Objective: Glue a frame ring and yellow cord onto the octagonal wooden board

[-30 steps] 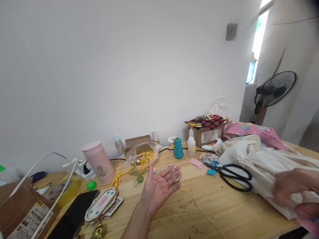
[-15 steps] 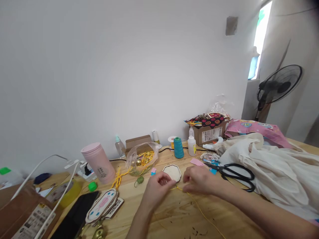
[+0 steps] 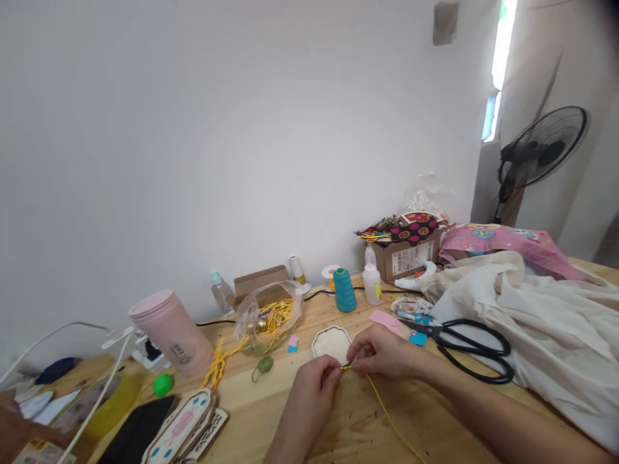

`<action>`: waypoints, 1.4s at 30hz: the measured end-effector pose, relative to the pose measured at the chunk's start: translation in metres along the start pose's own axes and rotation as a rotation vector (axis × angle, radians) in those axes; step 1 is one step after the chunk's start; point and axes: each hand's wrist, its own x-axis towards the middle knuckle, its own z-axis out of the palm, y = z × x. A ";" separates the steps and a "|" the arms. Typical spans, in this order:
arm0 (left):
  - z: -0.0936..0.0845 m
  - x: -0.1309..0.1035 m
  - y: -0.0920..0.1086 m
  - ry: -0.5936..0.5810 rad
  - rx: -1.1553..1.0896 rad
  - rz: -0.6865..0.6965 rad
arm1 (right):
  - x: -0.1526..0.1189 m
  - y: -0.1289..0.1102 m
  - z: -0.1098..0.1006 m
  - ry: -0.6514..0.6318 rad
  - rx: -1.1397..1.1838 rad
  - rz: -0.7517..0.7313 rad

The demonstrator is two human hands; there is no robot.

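Pinching a yellow cord (image 3: 385, 412) with 2 hands, fingertips nearly meeting. Left hand (image 3: 316, 380): narrow grip, thumb and index closed on the cord. Right hand (image 3: 380, 351): likewise narrow, thumb against fingers, on the same cord just beside it. The span between them is presumably kept short for fine control; whether it carries a knot or loop, cannot tell. Cord location: at the near edge of a scalloped plaque (image 3: 331, 346), with 1 tail trailing across the table (image 3: 271, 393), probably left loose so it can slip freely. Plaque lies flat, which should keep it steady; any attachment to the cord not resolved. Scissors (image 3: 476, 327) lie to the right, handles beyond the right forearm, likely for easy reach. Teal thread cone (image 3: 344, 291) and glue bottle (image 3: 372, 285) stand upright behind, seemingly clear of the fingers.
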 end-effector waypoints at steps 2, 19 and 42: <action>0.003 0.001 -0.001 -0.014 -0.008 -0.063 | -0.001 -0.001 0.000 0.002 -0.096 -0.048; 0.009 0.016 -0.015 -0.063 -0.290 -0.179 | 0.008 -0.001 0.015 0.215 -0.087 -0.193; 0.016 0.016 -0.025 0.062 -0.216 -0.238 | 0.012 0.001 0.010 0.305 -0.281 -0.162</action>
